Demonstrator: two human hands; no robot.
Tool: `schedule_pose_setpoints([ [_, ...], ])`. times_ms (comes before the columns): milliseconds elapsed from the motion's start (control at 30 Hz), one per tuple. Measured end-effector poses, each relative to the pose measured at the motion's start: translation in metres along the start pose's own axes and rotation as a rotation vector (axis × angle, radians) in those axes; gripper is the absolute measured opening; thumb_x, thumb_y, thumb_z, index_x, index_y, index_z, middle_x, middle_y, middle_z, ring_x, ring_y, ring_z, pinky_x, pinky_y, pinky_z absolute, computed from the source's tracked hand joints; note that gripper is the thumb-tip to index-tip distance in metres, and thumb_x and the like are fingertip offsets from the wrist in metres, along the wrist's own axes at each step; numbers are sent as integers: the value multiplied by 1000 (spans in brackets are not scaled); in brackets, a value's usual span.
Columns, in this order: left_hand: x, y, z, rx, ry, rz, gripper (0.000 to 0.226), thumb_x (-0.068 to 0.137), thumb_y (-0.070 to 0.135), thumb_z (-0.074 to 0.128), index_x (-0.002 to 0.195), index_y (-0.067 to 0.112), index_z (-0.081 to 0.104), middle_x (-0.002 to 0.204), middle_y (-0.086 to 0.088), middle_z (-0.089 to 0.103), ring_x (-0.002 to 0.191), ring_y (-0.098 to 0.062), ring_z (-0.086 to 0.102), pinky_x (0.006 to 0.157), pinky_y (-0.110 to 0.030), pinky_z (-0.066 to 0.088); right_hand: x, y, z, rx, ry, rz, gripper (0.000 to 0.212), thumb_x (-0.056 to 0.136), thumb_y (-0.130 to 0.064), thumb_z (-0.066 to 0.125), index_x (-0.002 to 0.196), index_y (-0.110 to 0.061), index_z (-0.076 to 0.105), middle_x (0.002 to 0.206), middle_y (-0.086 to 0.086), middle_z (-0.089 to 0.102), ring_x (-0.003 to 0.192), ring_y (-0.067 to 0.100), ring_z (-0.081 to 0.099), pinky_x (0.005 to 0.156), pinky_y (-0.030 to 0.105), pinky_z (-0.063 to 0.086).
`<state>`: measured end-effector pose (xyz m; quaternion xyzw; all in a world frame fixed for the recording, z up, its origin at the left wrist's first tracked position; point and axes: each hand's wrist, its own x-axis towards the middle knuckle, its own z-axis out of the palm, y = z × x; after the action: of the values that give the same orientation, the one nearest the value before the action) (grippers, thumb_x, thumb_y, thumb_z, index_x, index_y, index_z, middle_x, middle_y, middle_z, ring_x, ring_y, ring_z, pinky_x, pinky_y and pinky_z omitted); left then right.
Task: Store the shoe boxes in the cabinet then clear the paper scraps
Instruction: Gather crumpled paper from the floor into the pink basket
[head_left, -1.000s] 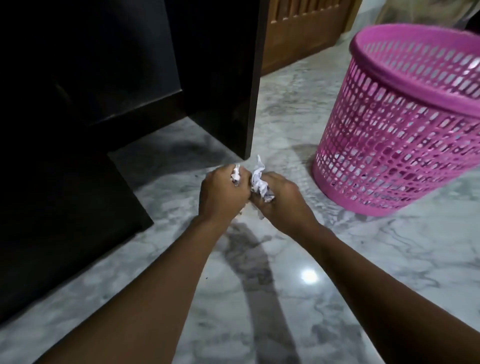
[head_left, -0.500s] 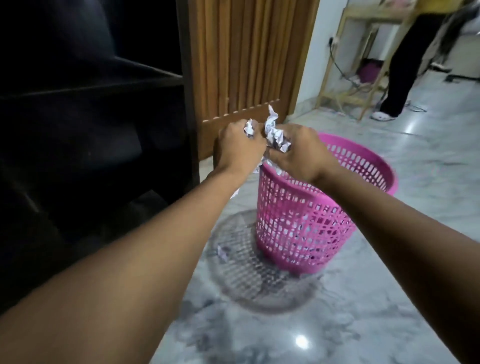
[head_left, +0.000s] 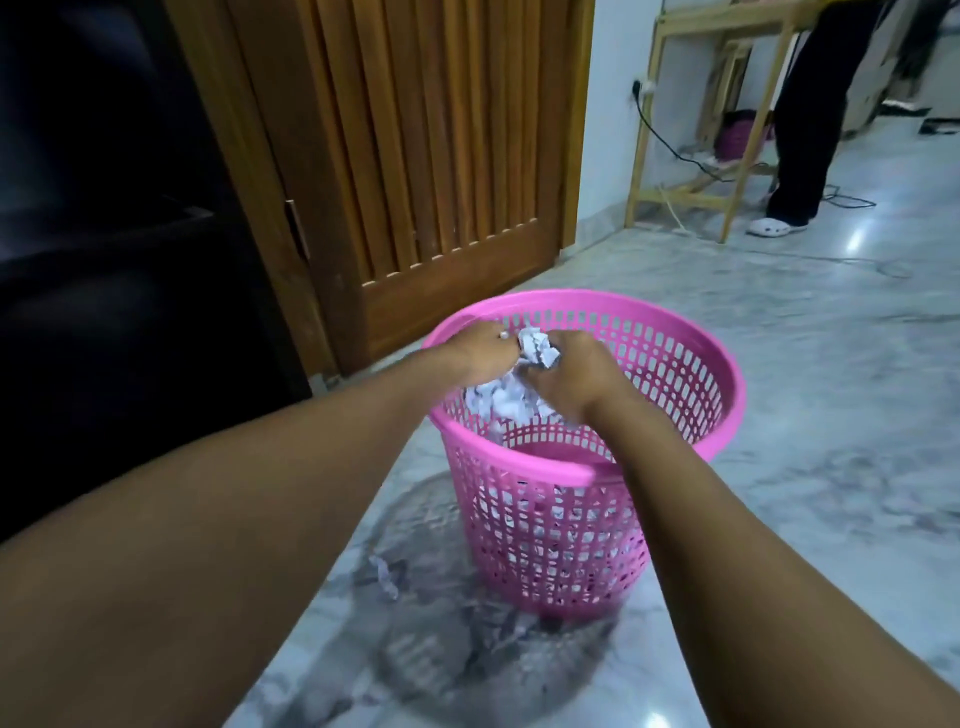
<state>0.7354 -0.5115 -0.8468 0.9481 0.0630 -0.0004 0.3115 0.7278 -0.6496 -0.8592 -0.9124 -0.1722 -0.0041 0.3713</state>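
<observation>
Left hand (head_left: 482, 354) and right hand (head_left: 567, 375) both curled around the paper scraps (head_left: 537, 349), over the pink basket (head_left: 727, 395) mouth, near its left rim. Risk: releasing this close to the rim spills bits onto the floor (head_left: 831, 467). A stray scrap (head_left: 387, 577) lies by the base.
</observation>
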Motion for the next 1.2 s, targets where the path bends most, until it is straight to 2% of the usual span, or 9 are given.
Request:
schedule_pose_setpoints([
  [133, 4, -18, -28, 103, -129, 64, 24, 96, 16, 47, 106, 11, 68, 96, -7, 65, 77, -16, 57, 56, -16, 43, -5, -12, 10, -79, -125, 68, 50, 90, -30, 69, 136, -15, 56, 134, 10, 61, 116, 29, 60, 92, 28, 43],
  [267, -14, -38, -49, 28, -32, 227, 19, 95, 18, 56, 107, 15, 71, 110, -3, 69, 99, -17, 65, 83, -31, 53, -15, -36, 19, -116, -130, 135, 48, 91, -39, 65, 135, -23, 56, 138, 6, 58, 122, 28, 57, 102, 34, 43],
  [433, -55, -86, -52, -135, 203, 327, 21, 97, 11, 52, 105, 10, 71, 106, 0, 69, 93, -12, 62, 78, -20, 45, -34, -79, 41, -238, -31, 158, 43, 93, -46, 51, 127, -22, 62, 132, 9, 62, 120, 30, 59, 100, 38, 42],
  [667, -71, -204, -25, -209, 102, 34, 18, 98, 25, 53, 110, 20, 65, 112, -6, 67, 88, -21, 64, 73, -28, 49, -51, -104, 83, -449, 32, 170, 48, 95, -53, 43, 127, -21, 57, 127, 11, 64, 116, 32, 60, 94, 37, 44],
  [767, -81, -252, 5, -214, 88, -172, 28, 96, 26, 55, 119, 10, 59, 111, -10, 63, 88, -24, 60, 72, -26, 42, -52, -105, 94, -569, 82, 156, 46, 94, -51, 45, 123, -18, 57, 122, 12, 66, 112, 33, 63, 89, 37, 45],
  [833, -92, -286, 28, -178, 70, -266, 49, 88, 39, 58, 127, 8, 57, 119, -16, 63, 102, -30, 61, 81, -31, 48, -52, -106, 99, -628, 118, 152, 45, 94, -50, 45, 122, -17, 57, 120, 13, 67, 109, 34, 64, 87, 37, 45],
  [933, -114, -325, 55, -50, 9, -390, 66, 90, 42, 56, 147, 17, 36, 150, -16, 35, 134, -36, 39, 105, -43, 41, -50, -106, 103, -678, 154, 146, 44, 94, -50, 45, 121, -17, 57, 119, 14, 67, 108, 34, 64, 86, 36, 44],
  [1067, -126, -357, 80, 25, -63, -461, 70, 95, 42, 51, 153, 16, 21, 157, -17, 17, 141, -36, 25, 112, -42, 31, -46, -105, 107, -695, 172, 151, 45, 94, -50, 46, 122, -18, 58, 120, 13, 67, 108, 34, 64, 86, 35, 44],
  [1200, -120, -370, 89, 152, -62, -383, 65, 96, 43, 50, 152, 22, 25, 153, -12, 26, 136, -34, 29, 105, -41, 37, -45, -102, 110, -715, 200, 132, 41, 94, -49, 47, 119, -19, 60, 115, 13, 68, 105, 35, 64, 75, 34, 36],
])
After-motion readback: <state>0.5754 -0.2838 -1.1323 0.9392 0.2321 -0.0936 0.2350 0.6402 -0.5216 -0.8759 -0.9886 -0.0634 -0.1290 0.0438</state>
